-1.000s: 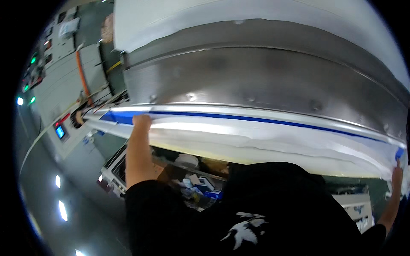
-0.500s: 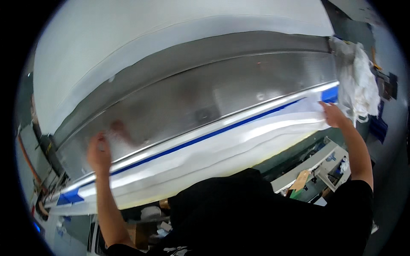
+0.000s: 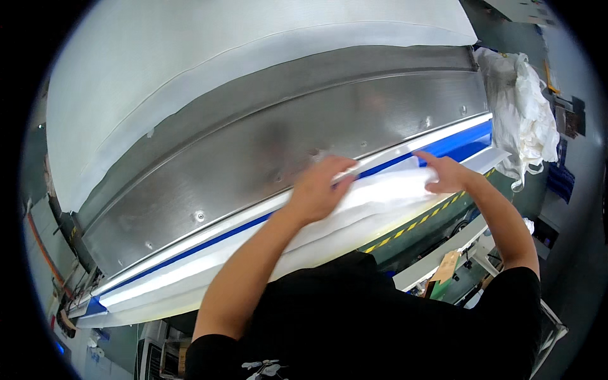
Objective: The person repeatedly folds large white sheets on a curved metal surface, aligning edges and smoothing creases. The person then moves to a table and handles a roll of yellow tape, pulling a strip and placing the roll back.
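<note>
A long white sheet (image 3: 380,195), folded or layered, lies along the near edge of a metal surface, over a blue strip (image 3: 465,144). My right hand (image 3: 448,173) pinches the sheet's right end and holds it bunched, with the blue strip bare beyond it. My left hand (image 3: 320,191) hovers over the sheet's middle at the blue line, slightly blurred. Its thumb and fingers are apart, and nothing shows between them.
Beyond the sheet stretches the brushed metal surface (image 3: 253,152), backed by a large white panel (image 3: 240,38). A white bag (image 3: 522,114) hangs at the right end. Below, a pale bench frame (image 3: 437,256) stands near yellow-black floor tape (image 3: 415,227).
My left hand has swung from the far left to the middle. My right hand has moved leftward with the sheet's end, uncovering more blue strip at the right.
</note>
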Demonstrator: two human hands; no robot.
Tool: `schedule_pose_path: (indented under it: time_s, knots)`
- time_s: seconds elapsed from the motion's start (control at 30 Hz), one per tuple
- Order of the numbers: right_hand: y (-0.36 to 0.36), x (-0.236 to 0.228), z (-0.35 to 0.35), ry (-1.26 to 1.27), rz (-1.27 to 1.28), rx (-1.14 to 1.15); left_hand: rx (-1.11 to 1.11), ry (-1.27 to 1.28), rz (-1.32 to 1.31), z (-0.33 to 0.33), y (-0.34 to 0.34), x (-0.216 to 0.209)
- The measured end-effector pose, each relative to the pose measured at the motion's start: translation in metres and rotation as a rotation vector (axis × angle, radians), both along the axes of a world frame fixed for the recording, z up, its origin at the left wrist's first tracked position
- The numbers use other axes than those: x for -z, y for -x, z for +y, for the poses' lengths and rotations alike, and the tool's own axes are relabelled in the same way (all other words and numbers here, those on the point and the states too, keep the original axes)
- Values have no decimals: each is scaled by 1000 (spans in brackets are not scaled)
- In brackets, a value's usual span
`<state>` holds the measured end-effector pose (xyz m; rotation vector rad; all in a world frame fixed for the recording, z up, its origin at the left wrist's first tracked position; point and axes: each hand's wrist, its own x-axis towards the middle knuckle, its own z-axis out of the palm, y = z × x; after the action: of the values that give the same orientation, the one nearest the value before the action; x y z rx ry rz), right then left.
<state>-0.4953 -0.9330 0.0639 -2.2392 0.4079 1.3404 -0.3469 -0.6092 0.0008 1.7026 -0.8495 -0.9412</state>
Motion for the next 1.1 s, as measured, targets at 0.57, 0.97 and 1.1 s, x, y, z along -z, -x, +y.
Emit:
schedule_pose_path:
  time_s: [0.57, 0.97, 1.1]
  knots:
    - [-137, 51, 146, -164, -622, -26, -1015, -700, -1064, 374, -148, 26]
    - [-450, 31, 534, -488, -941, -349, -1030, -661, -1006, 408, -184, 53]
    - [-521, 44, 619, -580, -1034, -371, -1031, -640, -957, 409, -187, 54]
